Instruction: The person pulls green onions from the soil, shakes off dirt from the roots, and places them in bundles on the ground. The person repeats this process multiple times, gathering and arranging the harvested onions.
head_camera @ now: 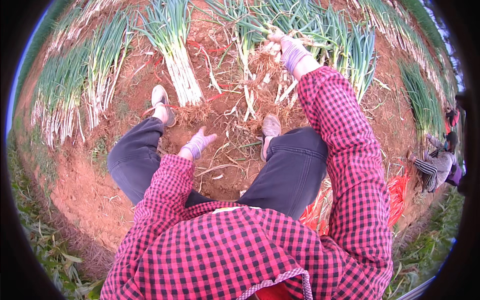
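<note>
My right hand (290, 48), in a lavender glove or wrap, reaches forward and is closed around some green onion stalks (270, 48), whose roots hang toward me. Under and around it lies a loose pile of green onions (311, 22). My left hand (198, 143), covered in the same way, hovers over the soil between my feet. Its fingers are spread and hold nothing. Just beyond it stretches a thick bundle of green onions (183, 75), white shanks and brown roots toward me, green leaves pointing away.
Red plastic strips (210, 52) lie on the soil near the bundle. More red strips (397, 198) are heaped at my right side. Rows of green onions (63, 86) cover the ground at left. A person (440, 168) sits at far right by another bundle (422, 97).
</note>
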Available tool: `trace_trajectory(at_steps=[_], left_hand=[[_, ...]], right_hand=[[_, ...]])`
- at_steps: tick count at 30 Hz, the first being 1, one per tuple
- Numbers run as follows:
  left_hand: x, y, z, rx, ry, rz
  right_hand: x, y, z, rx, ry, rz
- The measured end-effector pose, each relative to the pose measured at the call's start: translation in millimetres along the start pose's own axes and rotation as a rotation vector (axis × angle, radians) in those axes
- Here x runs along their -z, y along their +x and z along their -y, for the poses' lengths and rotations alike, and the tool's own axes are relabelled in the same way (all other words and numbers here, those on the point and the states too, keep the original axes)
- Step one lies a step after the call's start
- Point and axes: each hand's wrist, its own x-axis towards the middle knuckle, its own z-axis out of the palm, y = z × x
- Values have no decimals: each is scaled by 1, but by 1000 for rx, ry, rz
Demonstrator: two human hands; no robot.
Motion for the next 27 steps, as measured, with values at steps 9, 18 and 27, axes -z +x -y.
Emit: trace_trajectory(at_steps=[9, 18, 27], left_hand=[[-30, -48, -204, -410, -1234, 926], [44, -48, -310, -411, -1218, 736], [-29, -85, -536, -1041, 92, -709]], right_hand=[[-119, -210, -167, -303, 179, -14], [-126, -256, -154, 234, -416, -104], [-96, -192, -113, 639, -133, -508]])
